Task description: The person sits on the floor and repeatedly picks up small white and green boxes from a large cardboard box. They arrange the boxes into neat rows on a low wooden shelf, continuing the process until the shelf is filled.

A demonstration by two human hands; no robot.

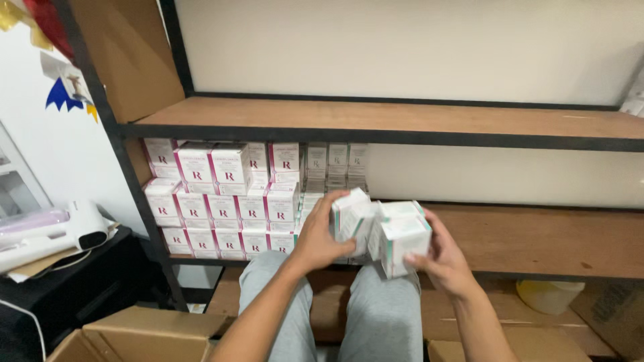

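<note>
Fingers: I see my left fingers (320,213) wrapped over one end of a small bundle of boxes and my right fingers (419,258) clasped on the other end, both grasping.
Left hand (318,241): clenched on the bundle's left side, thumb towards me.
Right hand (443,261): gripping the nearest box from below and from the right.
Held boxes (382,231): about four small white cartons with green edges, pressed together; I cannot count them exactly. They sit in the air above my knees, just before the middle shelf.
Stacked boxes (228,201): three rows of white and pink cartons at the shelf's left end, roughly fifteen fronts showing.
Shelves (523,238): three wooden boards in a black frame.
Knees (382,308): two, in grey trousers.
Cardboard cartons (141,335): two open on the floor.
</note>
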